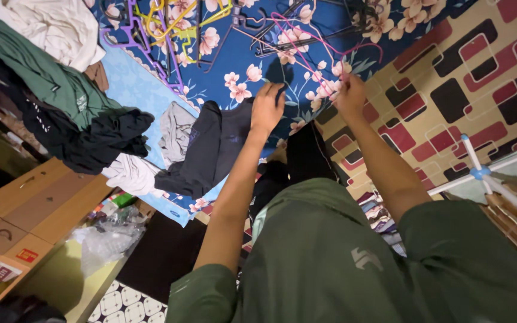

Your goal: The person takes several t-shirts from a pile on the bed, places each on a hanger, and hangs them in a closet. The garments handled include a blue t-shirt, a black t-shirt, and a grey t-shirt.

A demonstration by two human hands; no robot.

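I see my left hand (267, 109) flat, fingers together, on the dark garment (210, 149) on the floral bedsheet (282, 36), right hand (350, 93) pinching a pink hanger (306, 37), fingertips hard to make out.

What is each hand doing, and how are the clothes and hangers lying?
Left hand: flat on the dark garment.
Right hand: fingers pinched at the pink hanger.
Dark garment: spread out.
Pink hanger: lying tangled among others.
Clothes pile: heaped, unfolded.

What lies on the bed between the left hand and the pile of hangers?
In the head view, only bare floral sheet lies between the left hand and the hangers.
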